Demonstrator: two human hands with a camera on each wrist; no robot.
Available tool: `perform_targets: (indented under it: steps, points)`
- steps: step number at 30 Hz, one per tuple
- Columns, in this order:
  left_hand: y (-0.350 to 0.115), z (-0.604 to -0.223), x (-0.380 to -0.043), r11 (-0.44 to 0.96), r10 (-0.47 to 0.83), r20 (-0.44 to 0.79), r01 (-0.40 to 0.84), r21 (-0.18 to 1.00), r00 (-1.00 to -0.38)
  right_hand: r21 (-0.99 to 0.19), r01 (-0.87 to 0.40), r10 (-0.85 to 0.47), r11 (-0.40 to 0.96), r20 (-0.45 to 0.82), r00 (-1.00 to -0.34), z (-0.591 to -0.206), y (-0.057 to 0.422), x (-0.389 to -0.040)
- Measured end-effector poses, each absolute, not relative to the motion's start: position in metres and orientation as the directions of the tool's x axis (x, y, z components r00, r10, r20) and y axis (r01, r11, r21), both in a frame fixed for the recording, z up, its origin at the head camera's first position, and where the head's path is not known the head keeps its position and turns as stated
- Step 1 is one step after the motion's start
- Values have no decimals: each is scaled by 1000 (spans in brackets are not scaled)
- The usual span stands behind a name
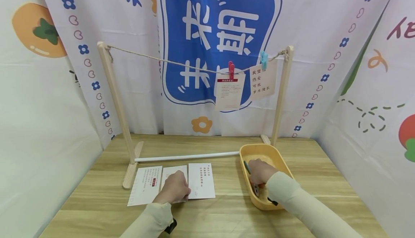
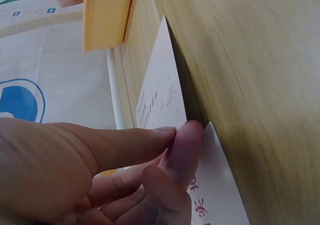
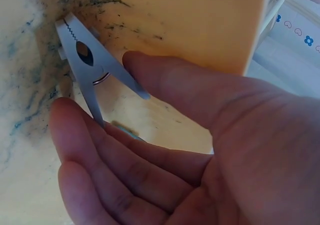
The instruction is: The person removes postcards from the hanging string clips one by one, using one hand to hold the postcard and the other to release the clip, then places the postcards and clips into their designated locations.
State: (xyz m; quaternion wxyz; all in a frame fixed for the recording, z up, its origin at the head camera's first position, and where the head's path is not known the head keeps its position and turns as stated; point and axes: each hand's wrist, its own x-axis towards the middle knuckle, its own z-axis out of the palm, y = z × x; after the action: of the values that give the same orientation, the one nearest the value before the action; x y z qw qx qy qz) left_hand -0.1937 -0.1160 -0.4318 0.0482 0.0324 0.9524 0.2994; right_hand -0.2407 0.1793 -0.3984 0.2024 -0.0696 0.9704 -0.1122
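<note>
My left hand (image 1: pixel 175 187) reaches over the middle card (image 1: pixel 173 170), covering much of it. Its thumb and finger pinch the near-left corner of the right-hand white card (image 1: pixel 201 181), whose near edge stands slightly off the table in the left wrist view. A third printed card (image 1: pixel 146 185) lies to the left. Inside the yellow basket (image 1: pixel 286 169), my right hand (image 1: pixel 260 171) has thumb and fingers around the handles of a grey clothespin (image 3: pixel 82 67), its toothed jaws closed. A green clothespin (image 1: pixel 247 166) lies beside that hand, partly hidden.
Behind stands a wooden frame (image 1: pixel 118 101) with a sagging twine (image 1: pixel 155 58). A red clothespin (image 1: pixel 231 70) and a blue clothespin (image 1: pixel 264 59) hold two cards on it. A white rod (image 1: pixel 188 156) runs along the table behind the cards.
</note>
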Motion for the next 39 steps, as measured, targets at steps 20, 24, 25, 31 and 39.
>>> perform_targets:
  steps: [20, 24, 25, 31, 39]
  points:
    - [-108, -431, -202, 872, 19, -122, -43, 488, -992, -214, -139, -215, 967, -390, -895, -400, 180, -243]
    - [-107, -431, -202, 868, 31, -121, -33, 496, -992, -211, -137, -214, 968, -404, -889, -399, 180, -242]
    - [-107, -432, -201, 868, 34, -121, -31, 495, -992, -212, -138, -216, 967, -406, -888, -399, 180, -242]
    - [-105, -429, -200, 866, 58, -126, -13, 499, -990, -229, -125, -211, 965, -403, -891, -393, 183, -242]
    - [-105, -420, -200, 853, 95, -204, -26, 521, -974, -191, -159, -222, 969, -377, -899, -382, 187, -245]
